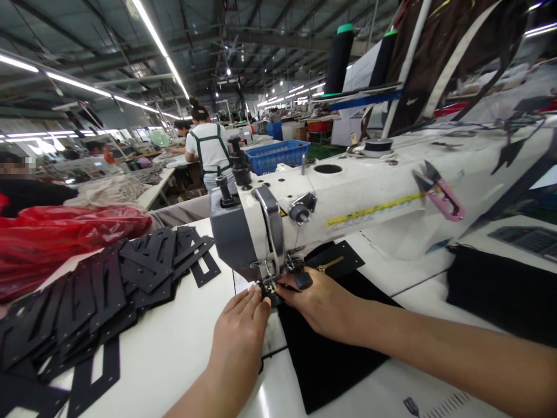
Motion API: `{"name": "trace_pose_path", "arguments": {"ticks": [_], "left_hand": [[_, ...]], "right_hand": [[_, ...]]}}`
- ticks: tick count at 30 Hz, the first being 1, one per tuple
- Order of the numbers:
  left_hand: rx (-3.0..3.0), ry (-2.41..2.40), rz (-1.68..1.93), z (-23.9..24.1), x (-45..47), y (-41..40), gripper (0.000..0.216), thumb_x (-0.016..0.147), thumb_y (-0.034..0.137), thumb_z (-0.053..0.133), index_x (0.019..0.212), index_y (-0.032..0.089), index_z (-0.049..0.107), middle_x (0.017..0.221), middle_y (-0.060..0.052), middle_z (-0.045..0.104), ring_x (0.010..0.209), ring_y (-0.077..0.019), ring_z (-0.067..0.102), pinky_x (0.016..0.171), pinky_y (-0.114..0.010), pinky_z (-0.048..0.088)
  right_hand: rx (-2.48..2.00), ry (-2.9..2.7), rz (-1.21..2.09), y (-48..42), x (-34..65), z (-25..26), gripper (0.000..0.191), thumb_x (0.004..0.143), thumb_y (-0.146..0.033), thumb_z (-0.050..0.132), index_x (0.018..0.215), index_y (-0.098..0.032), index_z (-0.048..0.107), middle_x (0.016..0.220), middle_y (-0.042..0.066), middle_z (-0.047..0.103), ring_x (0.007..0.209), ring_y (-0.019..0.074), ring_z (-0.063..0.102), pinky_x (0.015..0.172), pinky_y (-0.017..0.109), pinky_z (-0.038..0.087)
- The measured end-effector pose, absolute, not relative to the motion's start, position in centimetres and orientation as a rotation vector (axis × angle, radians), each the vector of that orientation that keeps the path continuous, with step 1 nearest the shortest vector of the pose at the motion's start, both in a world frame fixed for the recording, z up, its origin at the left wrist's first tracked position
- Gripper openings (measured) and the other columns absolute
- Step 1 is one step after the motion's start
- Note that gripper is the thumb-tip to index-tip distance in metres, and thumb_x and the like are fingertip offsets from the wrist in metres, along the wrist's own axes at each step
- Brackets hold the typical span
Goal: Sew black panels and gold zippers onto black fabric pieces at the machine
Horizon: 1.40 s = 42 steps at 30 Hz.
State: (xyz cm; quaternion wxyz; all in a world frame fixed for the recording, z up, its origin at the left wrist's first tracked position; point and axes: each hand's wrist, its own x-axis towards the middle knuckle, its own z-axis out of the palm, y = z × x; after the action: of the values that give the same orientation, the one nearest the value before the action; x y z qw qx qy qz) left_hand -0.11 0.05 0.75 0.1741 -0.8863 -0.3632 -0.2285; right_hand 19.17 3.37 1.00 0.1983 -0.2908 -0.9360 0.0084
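A black fabric piece (335,360) lies under the needle area of a white sewing machine (313,215) and spreads toward me on the table. My left hand (239,328) is left of the presser foot (267,284), its fingers together and its fingertips and thumb pinching the edge of the black fabric. On the foot's right side, my right hand (326,305) is bent over the fabric, thumb and fingers closed on it; the machine head partly hides the fingertips. Behind that hand, a gold zipper (333,264) shows on a black panel (348,255).
Black frame-shaped pieces (108,284) are heaped on the left of the white table (183,360), beside a red plastic bag (69,238). Pink thread snips (439,191) rest against the machine arm. More black fabric (500,290) lies at right. A person (209,145) sits beyond, near a blue basket (278,157).
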Motion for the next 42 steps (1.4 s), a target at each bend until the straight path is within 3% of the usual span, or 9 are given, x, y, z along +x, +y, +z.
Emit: {"name": "trace_pose_path", "arguments": {"ticks": [7,13,20,27,38,42], "left_hand": [[-2.536,-1.065,-0.72,1.0,0.1,0.1,0.023,0.086,0.007,0.037,0.087,0.011,0.06,0.094,-0.016,0.068,0.091,-0.0251,0.065,0.079,-0.04,0.055],[-2.534,-1.057,-0.726,0.9,0.0,0.4,0.024,0.089,0.011,0.037,0.088,0.01,0.061,0.095,-0.017,0.068,0.089,-0.0261,0.066,0.076,-0.042,0.056],[-2.517,-1.056,-0.81,0.7,0.2,1.1,0.019,0.089,0.008,0.039,0.083,0.01,0.057,0.084,-0.014,0.069,0.076,-0.0229,0.068,0.074,-0.04,0.055],[-2.482,-1.091,-0.862,0.7,0.3,1.3,0.02,0.091,0.011,0.037,0.082,0.012,0.056,0.079,-0.011,0.069,0.071,-0.0219,0.067,0.071,-0.038,0.055],[-2.436,-1.115,-0.909,0.4,0.2,1.6,0.026,0.093,0.019,0.034,0.079,0.014,0.056,0.072,-0.008,0.068,0.066,-0.02,0.067,0.069,-0.035,0.055],[-2.442,-1.126,-0.916,0.5,0.2,1.7,0.027,0.094,0.02,0.034,0.079,0.014,0.056,0.071,-0.009,0.068,0.065,-0.0204,0.066,0.067,-0.036,0.055]], "right_hand": [[-0.802,-2.638,0.014,3.1,19.3,1.4,0.032,0.079,-0.004,0.04,0.103,-0.01,0.059,0.099,0.013,0.062,0.11,0.0252,0.049,0.094,0.042,0.039],[-0.744,-2.551,-0.015,3.7,19.4,0.8,0.027,0.079,-0.004,0.041,0.092,-0.014,0.063,0.093,0.012,0.064,0.1,0.0243,0.055,0.089,0.042,0.042],[-0.736,-2.521,-0.012,4.0,19.3,0.6,0.021,0.077,-0.005,0.046,0.089,-0.013,0.061,0.1,0.013,0.062,0.095,0.0227,0.055,0.085,0.038,0.043],[-0.729,-2.508,0.016,4.3,19.1,0.5,0.02,0.078,-0.005,0.045,0.085,-0.015,0.06,0.09,0.011,0.063,0.099,0.0222,0.054,0.087,0.037,0.042],[-0.678,-2.411,-0.059,4.2,18.9,0.8,0.022,0.078,-0.004,0.042,0.084,-0.014,0.061,0.082,0.012,0.064,0.085,0.025,0.06,0.079,0.038,0.047],[-0.677,-2.389,-0.07,4.2,18.8,0.7,0.027,0.079,-0.004,0.042,0.094,-0.014,0.061,0.088,0.012,0.065,0.081,0.0236,0.06,0.078,0.037,0.048]]}}
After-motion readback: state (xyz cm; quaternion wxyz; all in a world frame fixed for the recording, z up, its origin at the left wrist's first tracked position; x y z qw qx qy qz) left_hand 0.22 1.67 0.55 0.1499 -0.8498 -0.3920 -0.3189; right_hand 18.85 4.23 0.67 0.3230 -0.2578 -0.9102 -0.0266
